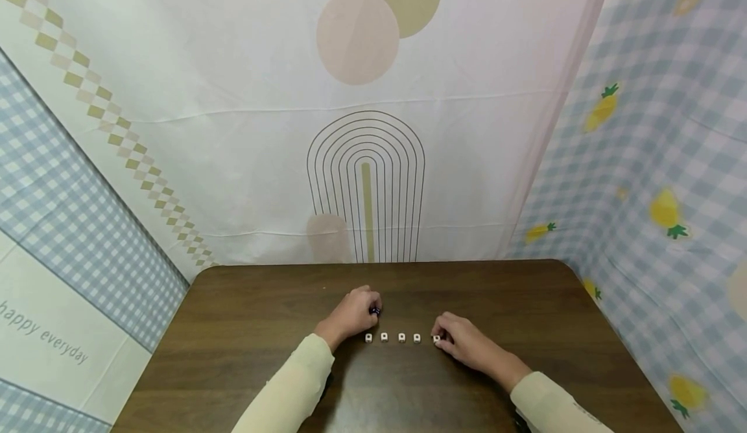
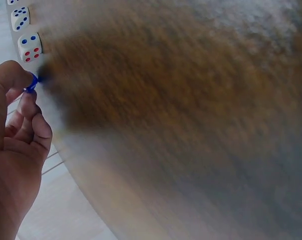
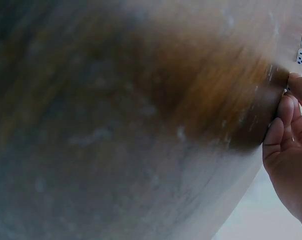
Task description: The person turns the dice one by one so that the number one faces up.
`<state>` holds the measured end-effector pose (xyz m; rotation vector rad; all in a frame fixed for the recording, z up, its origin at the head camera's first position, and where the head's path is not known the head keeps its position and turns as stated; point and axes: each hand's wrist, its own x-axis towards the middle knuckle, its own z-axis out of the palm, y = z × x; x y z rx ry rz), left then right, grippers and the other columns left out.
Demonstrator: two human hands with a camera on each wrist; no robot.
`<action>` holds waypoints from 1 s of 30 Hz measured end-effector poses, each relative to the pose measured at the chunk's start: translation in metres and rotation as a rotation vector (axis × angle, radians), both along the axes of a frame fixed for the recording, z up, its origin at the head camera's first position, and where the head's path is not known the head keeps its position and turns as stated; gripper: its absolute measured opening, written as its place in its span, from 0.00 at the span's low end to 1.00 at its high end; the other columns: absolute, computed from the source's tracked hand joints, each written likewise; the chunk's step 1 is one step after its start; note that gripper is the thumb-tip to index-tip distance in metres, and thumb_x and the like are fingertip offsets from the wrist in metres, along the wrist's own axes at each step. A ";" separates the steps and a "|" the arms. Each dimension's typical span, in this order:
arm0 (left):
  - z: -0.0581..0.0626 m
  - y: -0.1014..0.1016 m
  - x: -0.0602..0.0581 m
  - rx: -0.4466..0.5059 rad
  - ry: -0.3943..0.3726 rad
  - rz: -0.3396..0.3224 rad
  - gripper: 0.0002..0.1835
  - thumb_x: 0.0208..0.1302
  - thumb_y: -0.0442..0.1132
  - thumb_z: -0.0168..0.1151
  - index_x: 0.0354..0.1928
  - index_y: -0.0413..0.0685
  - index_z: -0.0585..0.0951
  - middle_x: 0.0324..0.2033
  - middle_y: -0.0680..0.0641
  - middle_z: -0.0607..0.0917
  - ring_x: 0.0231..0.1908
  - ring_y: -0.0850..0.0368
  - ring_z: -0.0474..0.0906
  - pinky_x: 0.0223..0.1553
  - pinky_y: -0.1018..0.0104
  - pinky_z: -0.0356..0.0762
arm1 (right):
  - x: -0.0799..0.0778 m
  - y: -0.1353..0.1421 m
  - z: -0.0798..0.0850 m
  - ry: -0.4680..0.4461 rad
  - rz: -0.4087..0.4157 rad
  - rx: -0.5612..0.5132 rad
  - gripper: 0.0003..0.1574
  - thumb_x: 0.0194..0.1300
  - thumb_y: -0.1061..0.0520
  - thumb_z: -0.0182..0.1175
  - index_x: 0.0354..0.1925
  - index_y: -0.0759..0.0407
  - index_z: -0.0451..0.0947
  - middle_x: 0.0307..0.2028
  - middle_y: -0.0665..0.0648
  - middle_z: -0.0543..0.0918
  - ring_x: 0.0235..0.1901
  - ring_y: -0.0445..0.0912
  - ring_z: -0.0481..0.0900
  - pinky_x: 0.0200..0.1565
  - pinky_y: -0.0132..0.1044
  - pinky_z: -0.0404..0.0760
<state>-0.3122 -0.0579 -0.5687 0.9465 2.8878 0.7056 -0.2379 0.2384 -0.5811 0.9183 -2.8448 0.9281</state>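
My left hand [image 1: 352,311] pinches a dark blue die [image 1: 375,310] between thumb and fingertips, just behind the left end of a row of white dice. In the left wrist view, a sliver of the blue die [image 2: 32,82] shows at the fingertips. Several white dice [image 1: 401,338] stand spaced along the row, with blue and red pips visible up close on one white die [image 2: 30,47]. At the right end, thumb and fingers of my right hand [image 1: 465,342] pinch another white die [image 1: 436,339], mostly hidden by the fingers in the right wrist view.
The dice stand on a dark brown wooden table [image 1: 262,316] with rounded far corners. Behind it hangs a pale patterned curtain [image 1: 251,174]. Blue checked cloth [image 1: 636,161] hangs along the right side, and more checked cloth [image 1: 76,174] along the left.
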 end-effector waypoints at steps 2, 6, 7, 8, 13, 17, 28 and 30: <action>0.000 0.000 0.000 -0.016 0.000 -0.006 0.08 0.53 0.32 0.68 0.35 0.51 0.85 0.34 0.54 0.77 0.33 0.59 0.76 0.37 0.66 0.77 | 0.000 0.000 0.000 -0.005 -0.003 0.006 0.08 0.65 0.64 0.69 0.38 0.53 0.80 0.34 0.46 0.77 0.34 0.36 0.76 0.36 0.31 0.78; 0.000 0.000 0.000 -0.037 -0.025 -0.012 0.08 0.58 0.33 0.68 0.39 0.51 0.87 0.36 0.53 0.78 0.36 0.58 0.78 0.40 0.64 0.79 | 0.000 0.000 0.001 -0.015 -0.003 0.013 0.08 0.66 0.63 0.69 0.38 0.53 0.80 0.35 0.46 0.77 0.34 0.36 0.76 0.36 0.31 0.78; 0.000 0.000 0.000 -0.037 -0.030 -0.012 0.08 0.58 0.33 0.68 0.40 0.51 0.87 0.37 0.53 0.78 0.36 0.58 0.78 0.40 0.64 0.79 | 0.000 0.000 0.001 -0.016 -0.003 0.015 0.08 0.66 0.63 0.69 0.39 0.53 0.80 0.35 0.46 0.77 0.34 0.36 0.75 0.36 0.31 0.78; 0.000 0.000 0.000 -0.034 -0.035 -0.011 0.08 0.58 0.33 0.69 0.40 0.50 0.87 0.37 0.52 0.78 0.36 0.58 0.78 0.41 0.64 0.79 | 0.000 0.000 0.001 -0.016 -0.003 0.016 0.08 0.66 0.63 0.69 0.39 0.53 0.80 0.35 0.46 0.77 0.34 0.36 0.75 0.36 0.31 0.78; 0.002 -0.001 0.000 -0.011 -0.057 0.000 0.08 0.56 0.33 0.69 0.39 0.50 0.86 0.35 0.53 0.78 0.34 0.60 0.75 0.39 0.66 0.77 | 0.000 0.000 0.000 -0.012 -0.003 0.013 0.08 0.66 0.64 0.69 0.39 0.53 0.80 0.35 0.46 0.77 0.34 0.35 0.75 0.36 0.31 0.78; 0.003 -0.004 0.000 0.000 -0.068 0.007 0.08 0.56 0.32 0.69 0.38 0.50 0.86 0.35 0.54 0.79 0.34 0.61 0.74 0.38 0.66 0.76 | 0.000 0.000 0.000 -0.010 0.003 0.013 0.08 0.66 0.63 0.69 0.39 0.53 0.80 0.35 0.46 0.77 0.34 0.35 0.75 0.36 0.31 0.78; 0.009 -0.034 0.014 0.010 -0.054 0.026 0.08 0.52 0.32 0.70 0.34 0.50 0.83 0.32 0.54 0.77 0.32 0.61 0.73 0.36 0.66 0.75 | 0.000 0.000 0.002 0.020 0.002 0.008 0.08 0.65 0.64 0.69 0.38 0.54 0.80 0.34 0.46 0.77 0.33 0.36 0.75 0.35 0.31 0.78; 0.009 -0.040 0.018 0.002 -0.059 0.019 0.08 0.52 0.32 0.70 0.34 0.51 0.82 0.31 0.54 0.77 0.32 0.61 0.73 0.36 0.66 0.74 | 0.001 0.000 0.002 0.013 0.004 0.003 0.08 0.65 0.64 0.69 0.38 0.54 0.80 0.34 0.46 0.77 0.33 0.37 0.76 0.35 0.31 0.78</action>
